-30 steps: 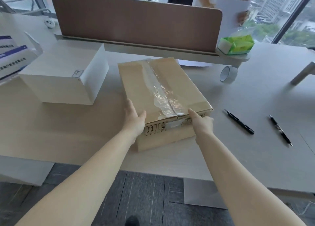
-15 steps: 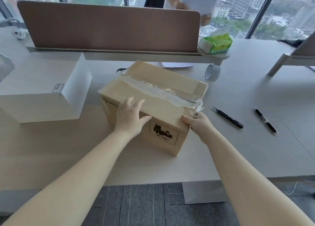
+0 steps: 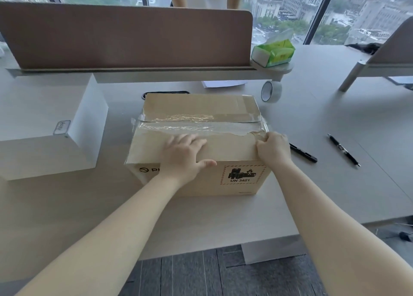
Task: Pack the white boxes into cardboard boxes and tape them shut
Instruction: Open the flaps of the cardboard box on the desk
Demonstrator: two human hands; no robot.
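Cardboard box [image 3: 201, 139] sitting mid-table [image 3: 67, 217], near front edge, long printed side facing the camera with a red-bordered "UN 3481" label at lower right. Clear tape [image 3: 196, 123] running left to right along the top seam, wrinkled, ends folding down over both short sides. Left hand [image 3: 183, 155] lying flat on the near top flap, fingers spread and straight, thumb hooking over the front edge, pressing down. Right hand [image 3: 273, 149] curling at the box's right top corner, fingertips pinching the loose tape end there. White box [image 3: 51, 126] standing to the left of the cardboard one, apart from it, small label on its top near the right edge. Tape roll [image 3: 270, 91] standing on edge behind and right of the cardboard box. Two black pens [image 3: 343, 149] lying right of the box, the nearer one partly hiding behind the right hand. Green tissue pack [image 3: 273, 52] resting on a round shelf at the end of the brown divider [image 3: 125, 34]. Sheet of paper [image 3: 223, 84] lying under the divider's edge. Dark object peeking out behind the box's far left corner, cannot tell what. Person standing behind the divider, only torso showing.
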